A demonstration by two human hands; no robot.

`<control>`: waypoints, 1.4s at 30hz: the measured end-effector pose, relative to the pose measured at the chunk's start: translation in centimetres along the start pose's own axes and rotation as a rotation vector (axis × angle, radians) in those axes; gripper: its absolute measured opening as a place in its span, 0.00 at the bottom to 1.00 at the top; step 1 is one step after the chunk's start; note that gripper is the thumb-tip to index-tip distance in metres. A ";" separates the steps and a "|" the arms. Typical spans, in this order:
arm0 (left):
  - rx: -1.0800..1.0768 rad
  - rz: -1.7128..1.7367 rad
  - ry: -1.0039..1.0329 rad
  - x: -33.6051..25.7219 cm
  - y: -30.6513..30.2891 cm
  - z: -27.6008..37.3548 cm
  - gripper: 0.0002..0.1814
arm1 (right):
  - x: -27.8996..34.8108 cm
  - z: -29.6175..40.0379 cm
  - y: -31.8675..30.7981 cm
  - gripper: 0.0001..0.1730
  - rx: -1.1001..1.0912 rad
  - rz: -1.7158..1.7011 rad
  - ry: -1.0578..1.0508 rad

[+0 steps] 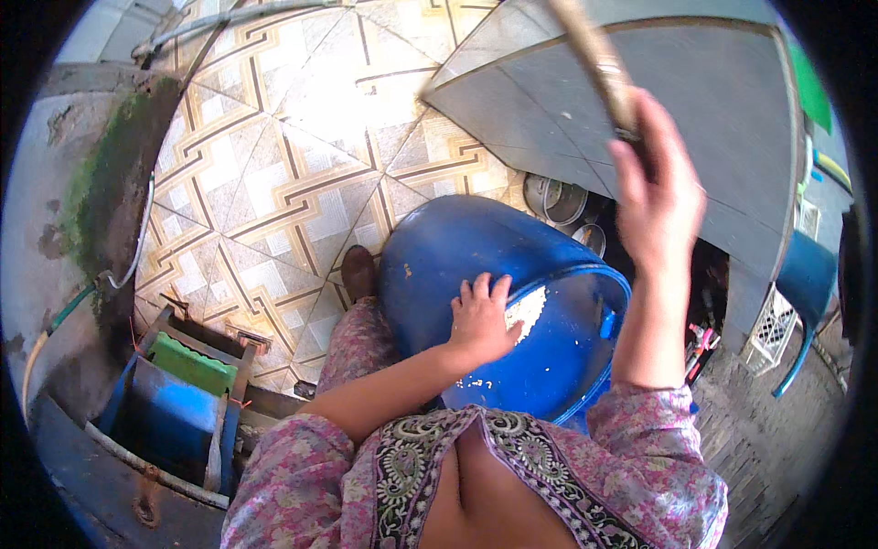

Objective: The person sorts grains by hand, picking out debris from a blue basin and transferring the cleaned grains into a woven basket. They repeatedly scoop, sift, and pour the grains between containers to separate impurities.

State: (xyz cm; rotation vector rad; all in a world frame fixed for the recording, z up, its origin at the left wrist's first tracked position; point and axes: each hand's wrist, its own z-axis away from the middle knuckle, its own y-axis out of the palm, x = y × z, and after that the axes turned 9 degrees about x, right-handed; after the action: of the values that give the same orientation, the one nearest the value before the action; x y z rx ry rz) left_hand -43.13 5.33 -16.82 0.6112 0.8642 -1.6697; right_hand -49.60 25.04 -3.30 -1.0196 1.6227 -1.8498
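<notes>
A large blue plastic drum (439, 233) lies tilted before me, its round mouth turned towards my right side. My left hand (480, 319) grips the near-left part of its rim, fingers spread over the outer wall and thumb towards the inside. A heap of pale grain or meal (529, 312) shows inside, beside that thumb, and small bits cling to the inner wall. Raised above the drum's right side, my right hand (662, 185) is closed around a wooden stick (593, 58). The stick is blurred, and its far end runs out of the top of view.
Grey slabs (658, 123) form a counter-like structure at the right, with metal pots (555, 199) beneath. A blue-and-green box-like apparatus (175, 398) stands at lower left. A hose (65, 322) runs along the left wall. My shoe (359, 273) rests on patterned floor tiles (288, 178).
</notes>
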 end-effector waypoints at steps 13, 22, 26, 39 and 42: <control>-0.185 -0.188 0.073 0.2 3.0 -1.3 0.18 | -10.0 6.7 -14.2 0.25 -0.483 0.508 0.232; -0.144 -0.276 0.025 -0.4 3.1 -1.7 0.18 | -14.4 6.5 -16.1 0.23 -0.436 0.525 0.344; -0.173 -0.313 0.010 0.2 3.3 -1.7 0.18 | -14.1 7.1 -16.9 0.21 -0.368 0.465 0.356; -0.220 -0.391 0.028 -0.5 3.8 -2.3 0.17 | -13.6 30.0 -3.9 0.32 0.415 -0.673 0.296; -0.242 -0.425 0.009 -0.5 3.5 -2.3 0.17 | -14.5 41.1 2.4 0.35 0.688 -0.090 0.652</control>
State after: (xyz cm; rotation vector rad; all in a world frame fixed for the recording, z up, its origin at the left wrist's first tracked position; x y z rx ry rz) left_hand -39.72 7.01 -18.57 0.2787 1.2446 -1.8973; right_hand -8.91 9.98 -7.91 -0.1940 1.0553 -2.6985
